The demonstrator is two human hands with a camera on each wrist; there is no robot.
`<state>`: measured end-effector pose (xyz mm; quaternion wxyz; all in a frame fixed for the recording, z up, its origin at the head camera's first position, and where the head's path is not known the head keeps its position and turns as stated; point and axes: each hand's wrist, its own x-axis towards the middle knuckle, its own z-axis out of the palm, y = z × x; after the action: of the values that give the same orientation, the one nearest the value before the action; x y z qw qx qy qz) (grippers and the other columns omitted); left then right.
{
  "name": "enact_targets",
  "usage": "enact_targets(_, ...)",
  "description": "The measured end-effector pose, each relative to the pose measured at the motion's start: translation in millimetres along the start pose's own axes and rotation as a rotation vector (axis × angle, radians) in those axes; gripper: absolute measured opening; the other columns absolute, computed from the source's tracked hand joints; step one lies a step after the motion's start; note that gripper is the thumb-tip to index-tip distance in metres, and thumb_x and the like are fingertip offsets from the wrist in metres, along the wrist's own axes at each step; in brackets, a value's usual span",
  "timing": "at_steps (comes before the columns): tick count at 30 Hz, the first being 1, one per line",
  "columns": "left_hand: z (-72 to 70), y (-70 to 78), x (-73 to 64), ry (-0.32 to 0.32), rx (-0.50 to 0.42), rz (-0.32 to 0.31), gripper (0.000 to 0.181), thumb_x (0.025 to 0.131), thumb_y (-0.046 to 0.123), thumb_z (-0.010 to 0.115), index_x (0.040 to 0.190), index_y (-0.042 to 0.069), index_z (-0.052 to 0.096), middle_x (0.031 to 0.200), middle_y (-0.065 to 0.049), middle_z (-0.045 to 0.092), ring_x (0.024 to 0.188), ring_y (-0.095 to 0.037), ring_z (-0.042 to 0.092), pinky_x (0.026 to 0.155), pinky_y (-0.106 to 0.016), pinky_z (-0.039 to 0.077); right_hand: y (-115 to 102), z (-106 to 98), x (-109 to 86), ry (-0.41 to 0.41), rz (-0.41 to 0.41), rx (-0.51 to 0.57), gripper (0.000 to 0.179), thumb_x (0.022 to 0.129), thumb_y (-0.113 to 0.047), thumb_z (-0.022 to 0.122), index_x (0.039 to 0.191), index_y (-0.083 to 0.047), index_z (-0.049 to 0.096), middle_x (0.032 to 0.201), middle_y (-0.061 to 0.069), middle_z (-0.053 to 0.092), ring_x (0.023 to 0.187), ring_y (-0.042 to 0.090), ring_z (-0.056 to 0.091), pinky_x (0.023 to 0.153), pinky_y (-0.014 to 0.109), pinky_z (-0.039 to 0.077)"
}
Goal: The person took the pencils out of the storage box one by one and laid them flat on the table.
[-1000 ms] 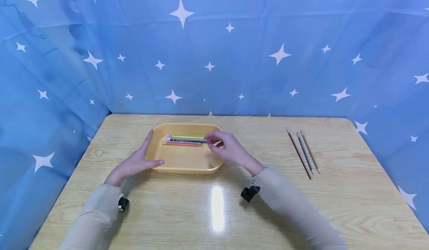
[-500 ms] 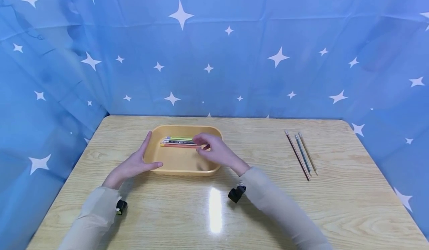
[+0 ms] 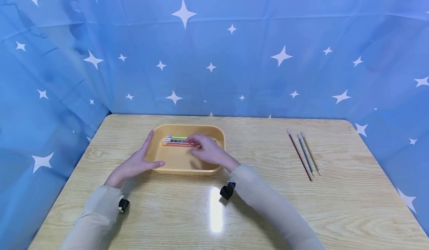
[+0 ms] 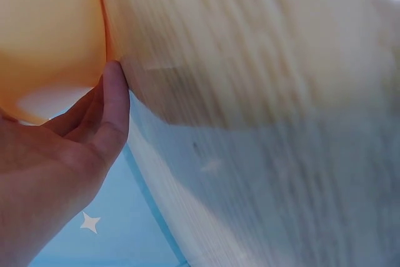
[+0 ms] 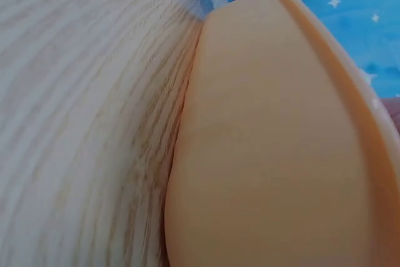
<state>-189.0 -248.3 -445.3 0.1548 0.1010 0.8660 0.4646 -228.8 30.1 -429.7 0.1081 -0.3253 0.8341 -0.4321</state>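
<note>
Several pencils (image 3: 174,141), among them red, dark and yellow-green ones, lie side by side in a shallow orange-yellow tray (image 3: 181,162). My right hand (image 3: 209,150) is over their right part, fingers bent and thumb on the near side; whether it pinches any is hidden. My left hand (image 3: 135,163) spans the tray's left end, thumb at the near rim and fingers along the side. In the left wrist view, the fingers of the left hand (image 4: 81,136) are fairly straight against the tray wall (image 4: 50,23). The right wrist view shows mainly the tray's outer wall (image 5: 269,129).
Three more pencils, dark red (image 3: 299,155), blue (image 3: 305,154) and gold-brown (image 3: 311,154), lie on the wooden table (image 3: 264,212) at the right. A blue star-patterned cloth (image 3: 228,82) hangs behind the table and along its sides.
My right hand has moved left along the pencils, from their right ends toward their middle. The left hand, the tray and the three loose pencils have stayed in place.
</note>
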Motion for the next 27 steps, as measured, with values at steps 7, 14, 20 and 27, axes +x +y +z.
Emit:
enact_targets(7, 1.2, 3.1, 2.2, -0.005, -0.022, -0.002, 0.114, 0.085, 0.027, 0.074, 0.153, 0.018, -0.017, 0.159, -0.019, -0.008, 0.142, -0.044, 0.005, 0.110, -0.061, 0.010, 0.3, 4.0, 10.6, -0.065, 0.044, -0.091, 0.040, 0.093, -0.009, 0.062, 0.131, -0.001, 0.053, 0.128, 0.013, 0.058, 0.120, 0.025, 0.052, 0.101, 0.035, 0.041)
enact_targets(14, 3.6, 2.2, 3.5, -0.007, -0.039, 0.014, 0.114, 0.085, 0.024, 0.075, 0.153, 0.019, -0.017, 0.159, -0.020, -0.007, 0.142, -0.044, 0.008, 0.111, -0.059, 0.011, 6.0, 8.9, 17.2, -0.098, 0.066, -0.116, 0.045, 0.093, -0.010, 0.063, 0.135, -0.003, 0.050, 0.130, 0.013, 0.056, 0.121, 0.024, 0.051, 0.103, 0.035, 0.039)
enact_targets(20, 2.4, 3.0, 3.0, -0.003, -0.039, 0.013, 0.114, 0.085, 0.025, 0.075, 0.153, 0.018, -0.017, 0.159, -0.020, -0.007, 0.142, -0.044, 0.008, 0.111, -0.059, 0.012, 7.6, 12.2, 20.7, -0.117, 0.074, -0.131, 0.048, 0.092, -0.010, 0.064, 0.137, -0.003, 0.049, 0.124, 0.012, 0.058, 0.115, 0.024, 0.054, 0.099, 0.035, 0.042)
enact_targets(27, 1.2, 2.2, 0.6, 0.004, -0.035, 0.000, 0.113, 0.085, 0.025, 0.074, 0.153, 0.019, -0.016, 0.159, -0.019, -0.007, 0.142, -0.045, 0.008, 0.110, -0.061, 0.013, 7.5, 14.1, 22.1, -0.130, 0.121, -0.071, 0.048, 0.090, -0.006, 0.066, 0.135, -0.002, 0.050, 0.117, 0.013, 0.061, 0.109, 0.024, 0.057, 0.094, 0.033, 0.045)
